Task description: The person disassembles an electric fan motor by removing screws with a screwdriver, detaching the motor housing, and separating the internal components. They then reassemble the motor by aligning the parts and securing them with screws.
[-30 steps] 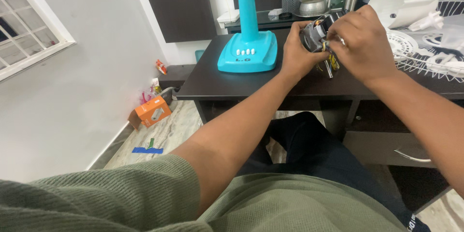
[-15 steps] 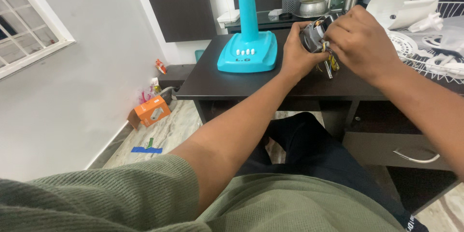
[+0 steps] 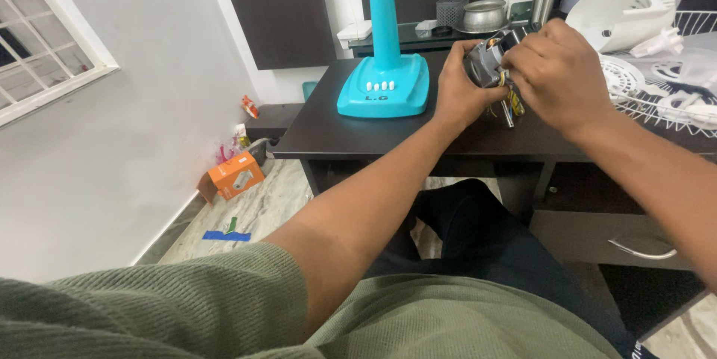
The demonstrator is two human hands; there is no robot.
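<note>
Taking the fan base (image 3: 383, 82) as the landmark: it stands on the desk (image 3: 358, 131). To its right, both hands hold a motor (image 3: 485, 64) above the desk, the left hand (image 3: 459, 86) nearer the base, the right hand (image 3: 556, 71) farther. A metal pot (image 3: 484, 14) sits behind it, a box (image 3: 236, 174) on the floor to its left.

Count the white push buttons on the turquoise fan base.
4, in a short row on the sloped front of the turquoise fan base on the dark table, left of the left hand; none appear hidden.
</note>
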